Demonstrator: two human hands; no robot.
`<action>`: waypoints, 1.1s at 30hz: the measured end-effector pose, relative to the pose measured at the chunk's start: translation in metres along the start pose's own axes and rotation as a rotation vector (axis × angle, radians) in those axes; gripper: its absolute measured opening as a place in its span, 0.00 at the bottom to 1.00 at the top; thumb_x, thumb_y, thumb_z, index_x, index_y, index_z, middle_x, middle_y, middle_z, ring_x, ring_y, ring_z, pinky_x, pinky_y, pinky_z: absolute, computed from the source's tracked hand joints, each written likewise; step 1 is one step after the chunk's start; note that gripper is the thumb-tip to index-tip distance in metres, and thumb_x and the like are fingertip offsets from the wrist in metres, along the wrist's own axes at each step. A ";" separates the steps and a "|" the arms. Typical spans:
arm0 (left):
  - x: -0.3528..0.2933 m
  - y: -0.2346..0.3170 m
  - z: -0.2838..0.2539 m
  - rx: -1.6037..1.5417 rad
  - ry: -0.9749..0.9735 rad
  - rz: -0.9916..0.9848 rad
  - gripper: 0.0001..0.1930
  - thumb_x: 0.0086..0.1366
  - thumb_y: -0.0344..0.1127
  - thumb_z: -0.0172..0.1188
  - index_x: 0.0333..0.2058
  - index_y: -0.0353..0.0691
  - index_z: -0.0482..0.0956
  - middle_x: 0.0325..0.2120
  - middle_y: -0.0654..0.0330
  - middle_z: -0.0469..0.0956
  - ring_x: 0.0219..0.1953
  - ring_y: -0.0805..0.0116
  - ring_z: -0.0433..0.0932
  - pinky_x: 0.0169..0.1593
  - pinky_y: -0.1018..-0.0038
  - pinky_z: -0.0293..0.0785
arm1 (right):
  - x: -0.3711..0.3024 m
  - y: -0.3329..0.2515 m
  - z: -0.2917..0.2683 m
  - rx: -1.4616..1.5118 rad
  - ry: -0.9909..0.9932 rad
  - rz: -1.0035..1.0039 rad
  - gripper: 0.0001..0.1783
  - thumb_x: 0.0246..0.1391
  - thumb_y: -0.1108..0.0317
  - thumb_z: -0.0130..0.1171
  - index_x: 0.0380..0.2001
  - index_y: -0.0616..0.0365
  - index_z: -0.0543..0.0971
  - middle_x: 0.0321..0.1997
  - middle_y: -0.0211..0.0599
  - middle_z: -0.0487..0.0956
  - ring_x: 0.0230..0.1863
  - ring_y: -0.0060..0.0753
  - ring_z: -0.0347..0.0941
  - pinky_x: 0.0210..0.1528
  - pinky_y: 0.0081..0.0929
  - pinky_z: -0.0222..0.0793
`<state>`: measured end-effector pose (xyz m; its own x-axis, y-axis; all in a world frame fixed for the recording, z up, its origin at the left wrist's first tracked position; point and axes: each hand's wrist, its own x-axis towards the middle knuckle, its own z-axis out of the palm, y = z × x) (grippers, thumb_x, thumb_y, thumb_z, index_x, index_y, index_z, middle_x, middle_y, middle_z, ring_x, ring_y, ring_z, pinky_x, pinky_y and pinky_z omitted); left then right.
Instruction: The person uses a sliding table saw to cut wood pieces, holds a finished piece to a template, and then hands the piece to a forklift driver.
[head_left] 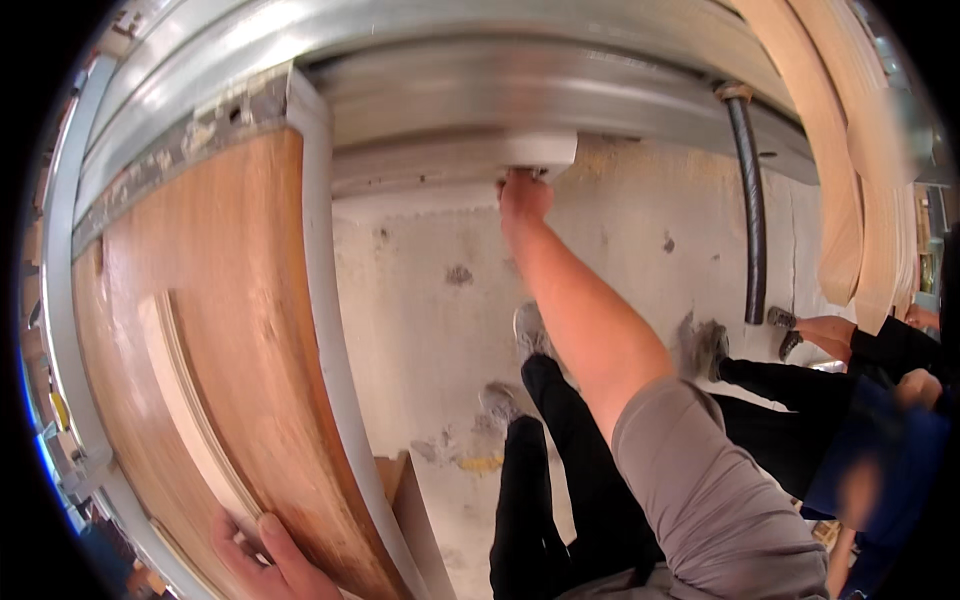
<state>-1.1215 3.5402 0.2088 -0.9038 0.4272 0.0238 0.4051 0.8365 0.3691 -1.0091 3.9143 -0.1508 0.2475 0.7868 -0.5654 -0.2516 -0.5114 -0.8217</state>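
Observation:
On the wooden tabletop [200, 230] at my left lies a long, narrow, pale wooden strip [185, 390] with grooved lines along it. My left hand [270, 560] grips its near end between thumb and fingers. My right arm stretches far forward, low beside the metal machine. There my right hand [523, 195] is closed at the edge of a whitish panel [450, 165] below the long metal beam [430, 95]. A small dark part shows at its fingertips, but what the fingers hold is hidden.
A black hose [745, 200] hangs from the beam on the right. Long pale wooden strips [850, 150] droop over at the far right. Other people in dark clothes [860, 430] stand close on my right. A brown box [400, 490] sits beside the table, above the stained floor [430, 330].

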 end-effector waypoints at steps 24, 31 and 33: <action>0.007 -0.001 0.004 -0.165 0.035 -0.112 0.22 0.69 0.32 0.60 0.58 0.30 0.67 0.44 0.46 0.75 0.43 0.60 0.74 0.45 0.66 0.74 | -0.061 0.063 0.144 -0.067 -0.357 0.192 0.05 0.59 0.71 0.58 0.29 0.58 0.76 0.27 0.35 0.78 0.23 0.26 0.71 0.20 0.27 0.62; 0.005 -0.007 0.007 -0.057 -0.014 -0.023 0.28 0.62 0.38 0.68 0.55 0.28 0.70 0.48 0.47 0.73 0.46 0.56 0.73 0.48 0.67 0.71 | -0.066 0.055 0.121 -0.173 -0.402 0.138 0.08 0.62 0.64 0.55 0.30 0.55 0.74 0.23 0.32 0.77 0.18 0.23 0.69 0.16 0.25 0.60; 0.002 -0.006 0.003 -0.051 -0.008 0.039 0.29 0.62 0.39 0.68 0.55 0.27 0.70 0.50 0.45 0.72 0.49 0.52 0.72 0.51 0.63 0.70 | -0.073 0.052 0.118 -0.199 -0.383 0.165 0.10 0.64 0.61 0.54 0.32 0.56 0.76 0.24 0.33 0.79 0.18 0.22 0.70 0.16 0.24 0.61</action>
<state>-1.1255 3.5373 0.2042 -0.8865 0.4617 0.0319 0.4320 0.8007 0.4150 -1.1503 3.8707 -0.1443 -0.1538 0.7410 -0.6537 -0.0646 -0.6677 -0.7417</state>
